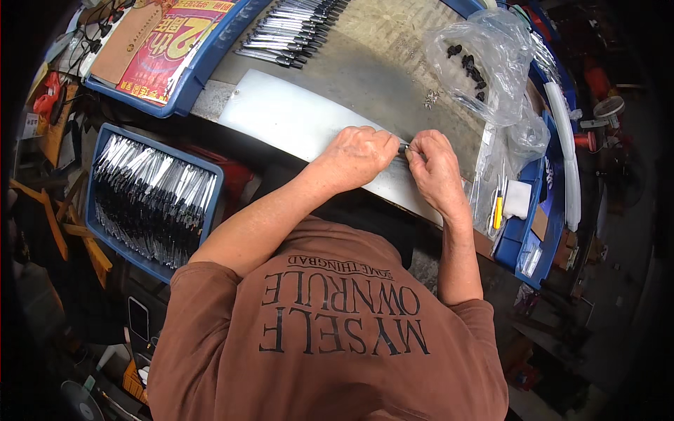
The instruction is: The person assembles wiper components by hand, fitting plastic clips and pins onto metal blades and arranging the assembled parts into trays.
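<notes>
Both my hands meet over the white board (281, 109) at the table's near edge. My left hand (361, 156) is closed, and from its fingers a short black end of what looks like a pen (403, 148) sticks out to the right. The rest of that pen is hidden in the hand. My right hand (437, 172) pinches at the black end with thumb and fingers. At the far side of the table lies a row of clear pens with black ends (284, 35). A clear plastic bag (505, 56) with small black parts (469, 67) lies beyond my right hand.
Small metallic bits (431, 98) lie on the grey tabletop (365, 77). A blue crate full of pens (154, 196) stands at my left. Another blue bin (179, 98) holds printed card. A yellow-handled tool (498, 210) and a white block (518, 199) sit at the right.
</notes>
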The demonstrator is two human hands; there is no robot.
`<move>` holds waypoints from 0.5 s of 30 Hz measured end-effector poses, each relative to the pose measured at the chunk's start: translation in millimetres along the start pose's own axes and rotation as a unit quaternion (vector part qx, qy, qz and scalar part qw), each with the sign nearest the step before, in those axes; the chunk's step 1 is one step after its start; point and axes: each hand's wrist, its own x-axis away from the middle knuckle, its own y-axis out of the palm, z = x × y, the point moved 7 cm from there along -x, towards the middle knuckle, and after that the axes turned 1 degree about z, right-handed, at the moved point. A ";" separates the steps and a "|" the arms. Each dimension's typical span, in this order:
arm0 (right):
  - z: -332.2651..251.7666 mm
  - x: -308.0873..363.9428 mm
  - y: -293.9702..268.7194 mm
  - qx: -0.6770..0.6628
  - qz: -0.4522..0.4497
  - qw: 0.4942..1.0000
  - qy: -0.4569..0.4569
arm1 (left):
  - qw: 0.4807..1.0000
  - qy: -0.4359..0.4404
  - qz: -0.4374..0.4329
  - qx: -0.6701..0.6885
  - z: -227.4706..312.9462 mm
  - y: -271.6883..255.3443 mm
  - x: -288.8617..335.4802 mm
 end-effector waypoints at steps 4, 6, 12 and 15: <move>5.1 -0.2 0.2 -0.045 0.016 0.999 0.006 | 1.000 -0.005 -0.003 -0.005 -0.1 1.1 0.5; 4.5 -0.2 0.8 -0.042 0.018 0.999 -0.013 | 1.000 -0.011 -0.003 0.001 -0.3 0.4 0.3; 1.1 1.4 1.0 -0.025 0.020 0.998 -0.047 | 1.000 -0.009 -0.002 0.000 -1.3 2.6 0.9; -0.3 1.4 1.0 -0.013 0.019 0.998 -0.057 | 1.000 -0.006 -0.004 -0.003 -0.5 1.4 0.6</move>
